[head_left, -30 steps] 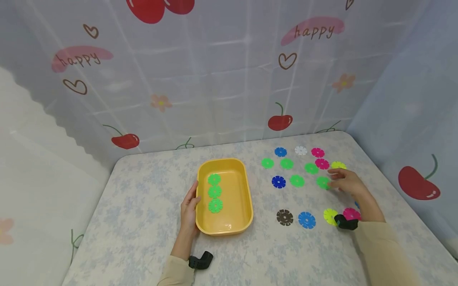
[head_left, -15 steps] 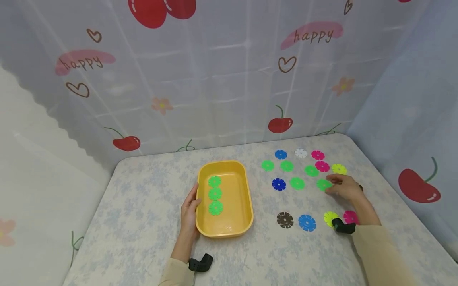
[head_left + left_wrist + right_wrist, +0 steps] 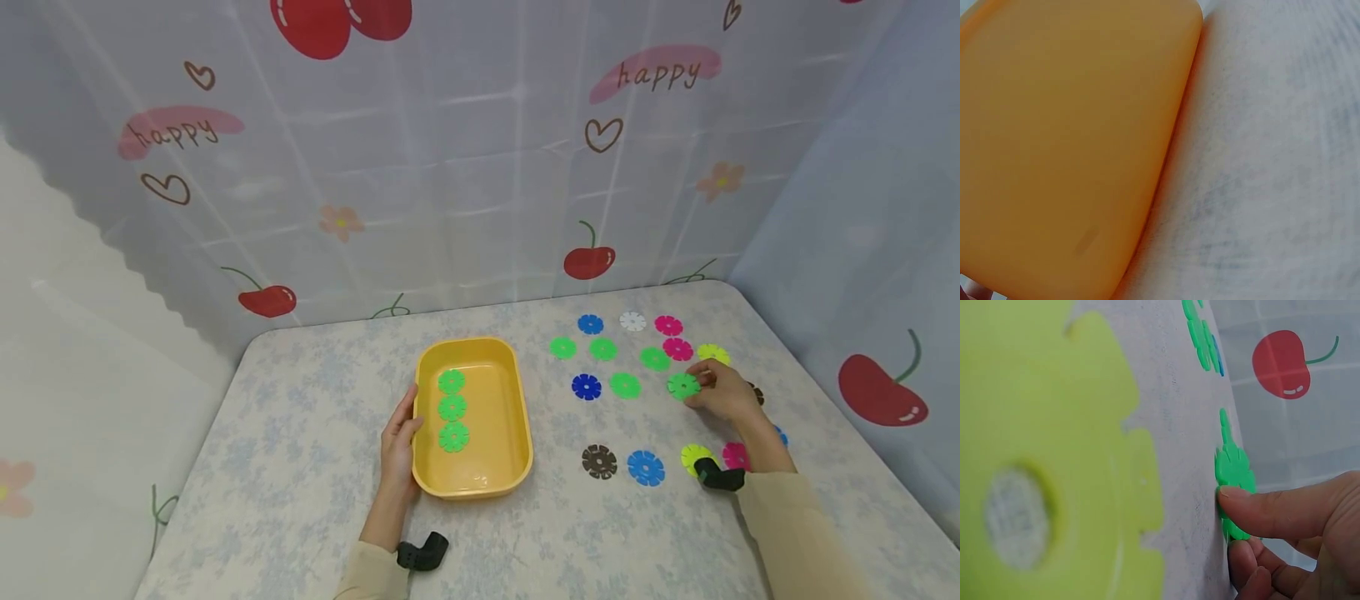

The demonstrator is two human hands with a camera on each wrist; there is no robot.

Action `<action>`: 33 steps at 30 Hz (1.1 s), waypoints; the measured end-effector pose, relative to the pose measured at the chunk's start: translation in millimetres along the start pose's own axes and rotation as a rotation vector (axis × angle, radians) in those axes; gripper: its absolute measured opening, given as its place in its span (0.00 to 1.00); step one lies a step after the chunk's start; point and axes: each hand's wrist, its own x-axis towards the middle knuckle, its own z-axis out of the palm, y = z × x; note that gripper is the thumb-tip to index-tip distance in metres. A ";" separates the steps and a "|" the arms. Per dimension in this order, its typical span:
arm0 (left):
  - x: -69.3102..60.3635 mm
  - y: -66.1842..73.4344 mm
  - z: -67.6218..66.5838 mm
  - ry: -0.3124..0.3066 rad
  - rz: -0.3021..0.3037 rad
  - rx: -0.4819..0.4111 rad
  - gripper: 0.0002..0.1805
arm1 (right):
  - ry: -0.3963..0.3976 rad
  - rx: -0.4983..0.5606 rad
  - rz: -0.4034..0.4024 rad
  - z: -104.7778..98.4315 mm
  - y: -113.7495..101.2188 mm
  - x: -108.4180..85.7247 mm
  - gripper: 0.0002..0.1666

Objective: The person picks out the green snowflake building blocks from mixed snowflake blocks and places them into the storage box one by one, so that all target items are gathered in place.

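Pinching a green disc (image 3: 681,387) in the right hand (image 3: 726,395), thumb to fingers, right of the tray (image 3: 495,433); kinda struggling to tell lifted from lying on the table (image 3: 285,458). Gripping the tray's left side with the left hand (image 3: 397,446), hooking a thumb over the rim, only catching a sliver of fingers in the left wrist view. Half-hiding a brown disc (image 3: 758,394) behind the right hand, and cropping a yellow disc (image 3: 1100,500) hard in the right wrist view.
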 end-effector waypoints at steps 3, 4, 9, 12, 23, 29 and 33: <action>0.9 0.3 0.1 -0.001 0.002 0.006 0.30 | 0.029 0.006 -0.012 -0.5 0.3 -0.4 0.30; 1.1 0.6 0.5 0.001 0.000 0.005 0.30 | 0.035 0.011 -0.017 -0.7 0.4 -0.6 0.29; 1.9 1.7 1.3 0.003 -0.008 0.004 0.30 | 0.043 0.056 -0.021 -3.7 -0.8 -3.6 0.23; 1.8 2.3 1.5 0.006 -0.015 -0.002 0.30 | 0.038 0.091 0.002 -5.2 -5.1 -6.4 0.23; 0.0 0.8 1.5 0.001 -0.012 -0.027 0.30 | 0.053 0.062 -0.064 -12.8 -31.0 -20.1 0.25; -1.0 1.1 1.4 0.001 -0.012 -0.030 0.30 | 0.021 0.089 -0.134 -2.5 -54.0 -27.2 0.24; -1.2 1.1 1.4 0.000 -0.010 -0.032 0.30 | -0.009 0.115 -0.167 10.1 -71.5 -29.4 0.23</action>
